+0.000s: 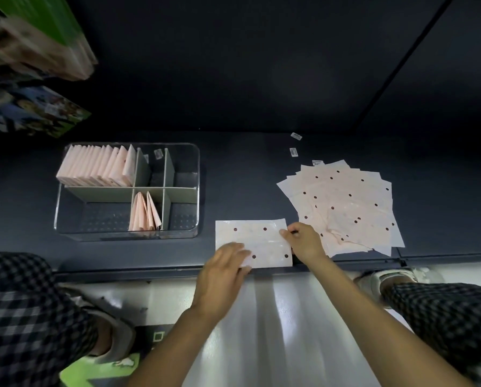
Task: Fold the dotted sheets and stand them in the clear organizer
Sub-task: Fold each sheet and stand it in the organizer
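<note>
One pale pink dotted sheet (257, 238) lies flat near the front edge of the dark shelf. My left hand (224, 272) rests flat on its near left corner with fingers straight. My right hand (303, 241) pinches the sheet's right edge. A fanned pile of dotted sheets (345, 205) lies to the right. The clear organizer (196, 169) stands to the left. Its back left compartment is packed with several folded sheets (94, 169) standing upright. A front middle compartment holds a few more folded sheets (144, 216).
Small white labels (294, 152) lie on the shelf behind the pile. Boxes (35, 113) stick out at the upper left. Below the shelf edge are the light floor, my checked trouser legs and my shoes (384, 277).
</note>
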